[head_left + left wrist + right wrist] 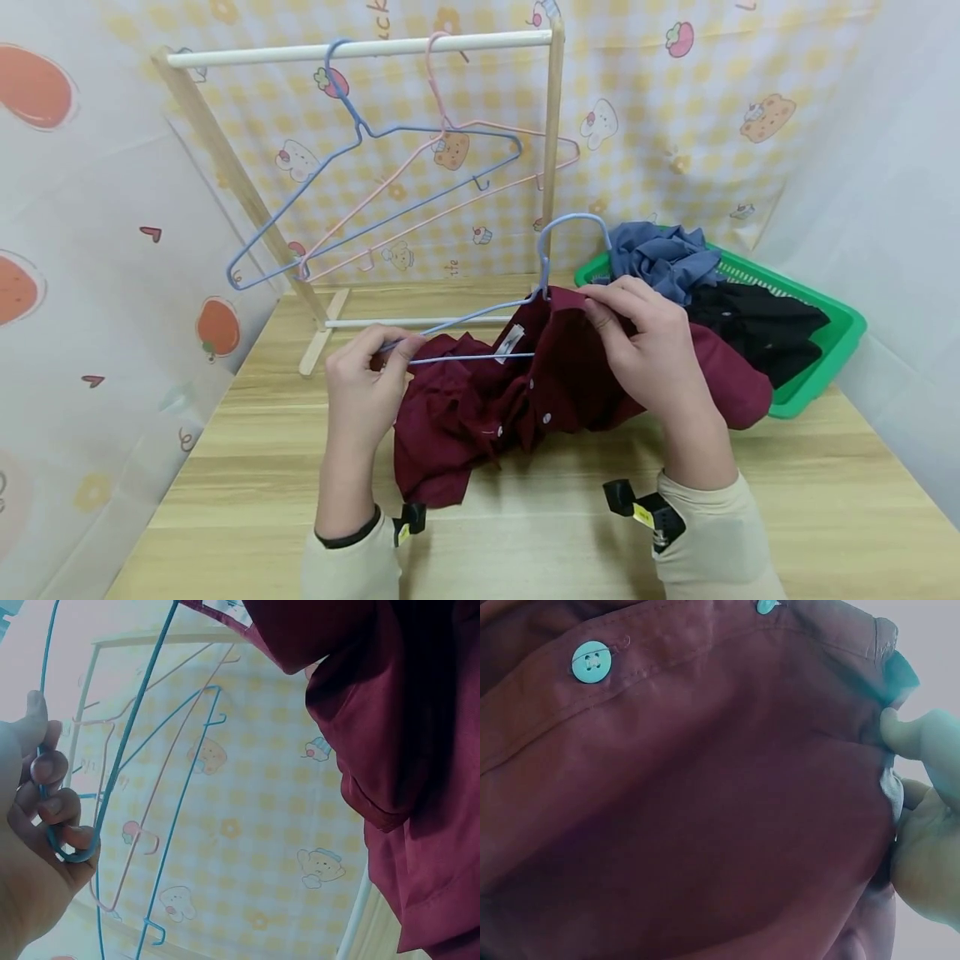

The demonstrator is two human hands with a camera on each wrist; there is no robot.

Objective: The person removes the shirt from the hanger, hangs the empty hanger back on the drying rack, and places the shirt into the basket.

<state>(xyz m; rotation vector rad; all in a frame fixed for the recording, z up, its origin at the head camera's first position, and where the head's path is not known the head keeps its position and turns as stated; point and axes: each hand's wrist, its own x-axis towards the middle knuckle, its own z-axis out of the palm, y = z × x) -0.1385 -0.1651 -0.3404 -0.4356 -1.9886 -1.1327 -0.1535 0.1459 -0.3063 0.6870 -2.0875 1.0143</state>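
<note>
A maroon button-up shirt hangs over the wooden table, partly on a blue clothes hanger. One end of that hanger is gripped by my left hand, whose fingers curl round the wire in the left wrist view. The hanger's other end is hidden inside the shirt, and its hook stands up above the collar. With thumb and fingers my right hand pinches the shirt near the collar. A round button shows on the cloth in the right wrist view.
Behind my hands stands a rack with a white rail; a blue hanger and a pink hanger hang from it. At the right, a green basket holds a blue garment and a black garment.
</note>
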